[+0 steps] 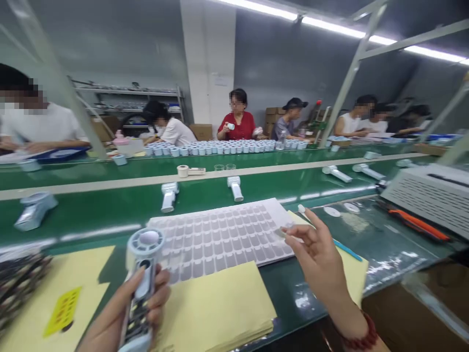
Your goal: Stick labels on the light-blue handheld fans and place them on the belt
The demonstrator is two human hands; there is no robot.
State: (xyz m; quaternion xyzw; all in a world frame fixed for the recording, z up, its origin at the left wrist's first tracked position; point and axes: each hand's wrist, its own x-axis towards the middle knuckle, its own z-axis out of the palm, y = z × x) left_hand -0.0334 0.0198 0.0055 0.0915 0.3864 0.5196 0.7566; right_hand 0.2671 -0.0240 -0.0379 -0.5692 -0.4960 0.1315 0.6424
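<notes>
My left hand (119, 305) is closed around a light-blue handheld fan (144, 242). Its round head points up, and dark parts show along the open handle under my thumb. My right hand (318, 259) pinches a small translucent piece, apparently a label (281, 232), between thumb and a finger. A small white bit (301, 209) shows at the raised index fingertip; whether it sticks there I cannot tell. Between the hands lies a white sheet with rows of grey labels (216, 239). A stack of yellow paper (220, 308) overlaps its near edge.
A green conveyor belt (205, 195) carries several more fans (235, 188) beyond the sheet. Many light-blue cups or fan heads (220, 146) stand on the far side, where co-workers sit. To the right are a slotted grey box (432, 195) and an orange-handled tool (417, 225).
</notes>
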